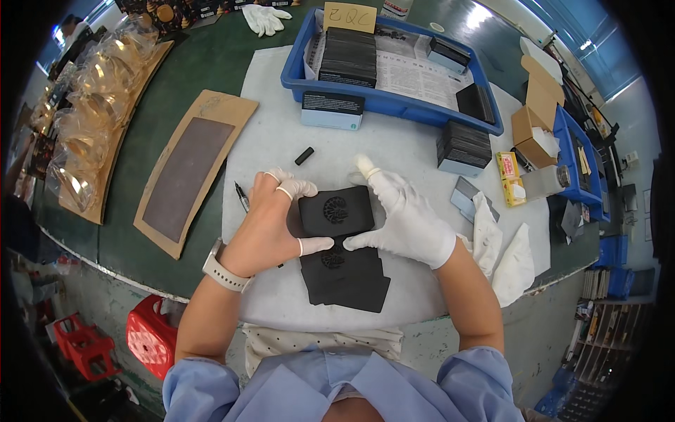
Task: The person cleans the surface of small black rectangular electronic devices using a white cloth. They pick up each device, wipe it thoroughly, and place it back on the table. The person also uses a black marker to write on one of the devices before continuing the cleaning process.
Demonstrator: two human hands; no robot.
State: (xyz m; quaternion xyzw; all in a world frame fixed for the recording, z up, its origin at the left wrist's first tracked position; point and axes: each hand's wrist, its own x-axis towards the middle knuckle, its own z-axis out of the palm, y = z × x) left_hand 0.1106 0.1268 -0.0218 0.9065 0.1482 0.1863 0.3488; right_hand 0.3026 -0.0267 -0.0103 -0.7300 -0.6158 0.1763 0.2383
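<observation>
Between my two hands is a neat stack of black cards point(357, 206) with a round tree-like pattern on its top face. My left hand point(261, 226), bare except for white finger cots, closes on the stack's left side, its thumb at the near edge. My right hand point(416, 219), in a white glove, grips the right side, thumb likewise at the near edge. Closer to me, several loose black cards point(346, 285) lie fanned on the white cloth, partly under the held stack. A small black cap point(304, 155) rests beyond my left hand, and a pen point(242, 196) lies beside it.
A blue tray point(394, 103) with stacked black cards stands at the back; a card stack point(464, 149) sits before it. Left lie a brown board point(186, 179) and clear plastic-wrapped items point(84, 133). Right are a yellow box point(511, 179), a jar point(545, 182) and white cloths point(513, 264).
</observation>
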